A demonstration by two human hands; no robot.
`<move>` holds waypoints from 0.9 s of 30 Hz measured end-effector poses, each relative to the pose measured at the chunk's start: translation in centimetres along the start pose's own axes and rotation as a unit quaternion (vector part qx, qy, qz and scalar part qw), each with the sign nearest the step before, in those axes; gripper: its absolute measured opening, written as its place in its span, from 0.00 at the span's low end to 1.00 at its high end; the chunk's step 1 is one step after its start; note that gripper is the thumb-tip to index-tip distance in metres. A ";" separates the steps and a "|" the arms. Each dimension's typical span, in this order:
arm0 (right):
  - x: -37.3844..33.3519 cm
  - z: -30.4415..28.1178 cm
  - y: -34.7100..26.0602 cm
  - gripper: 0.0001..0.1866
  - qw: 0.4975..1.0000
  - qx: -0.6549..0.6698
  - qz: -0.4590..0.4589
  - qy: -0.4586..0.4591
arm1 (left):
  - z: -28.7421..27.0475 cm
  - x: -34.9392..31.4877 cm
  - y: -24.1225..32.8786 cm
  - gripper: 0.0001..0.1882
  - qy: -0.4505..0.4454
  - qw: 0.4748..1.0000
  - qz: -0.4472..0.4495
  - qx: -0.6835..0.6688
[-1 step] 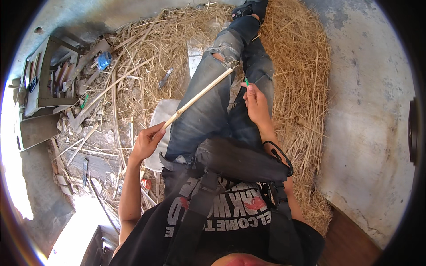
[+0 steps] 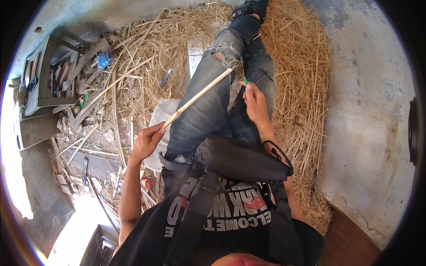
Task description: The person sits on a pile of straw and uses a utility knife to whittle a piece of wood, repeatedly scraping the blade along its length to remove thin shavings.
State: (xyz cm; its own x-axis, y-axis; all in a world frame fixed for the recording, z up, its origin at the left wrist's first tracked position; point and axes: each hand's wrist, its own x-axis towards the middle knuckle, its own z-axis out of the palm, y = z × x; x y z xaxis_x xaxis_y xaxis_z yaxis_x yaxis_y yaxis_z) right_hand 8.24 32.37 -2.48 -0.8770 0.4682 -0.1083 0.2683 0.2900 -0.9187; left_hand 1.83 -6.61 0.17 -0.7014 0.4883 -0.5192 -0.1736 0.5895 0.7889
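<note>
My left hand (image 2: 147,142) is closed round the near end of a pale, peeled stick (image 2: 199,94). The stick slants up and to the right across my jeans (image 2: 195,119). At its far end, over my knee, sits a cluster of thin curled loops (image 2: 230,62), either shavings or thin strips; I cannot tell which. My right hand (image 2: 255,103) is pinched on a small green-ended tool (image 2: 246,81), whose exact kind is hidden by the fingers. It is close to the stick's far end but apart from it.
Straw (image 2: 297,88) lies thick on the right against a concrete wall (image 2: 364,115). Wood strips and scraps cover the left floor, with a blue plastic piece (image 2: 104,60) and a wooden frame-like box (image 2: 51,75). A pale slab (image 2: 155,155) lies beside my left leg. A black pouch (image 2: 242,159) rests at my waist.
My right hand and the small green-ended tool have shifted very slightly left. My left hand and the stick look the same.
</note>
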 end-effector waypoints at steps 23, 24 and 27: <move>8.8 -1.5 1.4 0.15 0.976 0.137 0.011 0.167 | 0.1 1.2 -2.1 0.22 -0.007 0.999 -0.009 -0.052; 8.2 -1.9 1.0 0.18 0.982 0.096 0.016 0.161 | 0.1 1.3 -2.1 0.22 -0.006 0.998 -0.013 -0.054; 6.6 -2.5 1.9 0.23 0.990 0.074 0.101 0.068 | 0.3 1.9 -1.7 0.21 0.005 1.000 -0.006 -0.027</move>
State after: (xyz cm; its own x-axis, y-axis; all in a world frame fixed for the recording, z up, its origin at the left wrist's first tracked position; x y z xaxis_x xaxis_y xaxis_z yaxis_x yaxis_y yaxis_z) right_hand 3.95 38.04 -3.98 -0.7466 0.6155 -0.2524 0.3625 0.0582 -0.9302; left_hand 0.96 -6.53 -2.27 -0.7056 0.4754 -0.5254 -0.2189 0.5590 0.7997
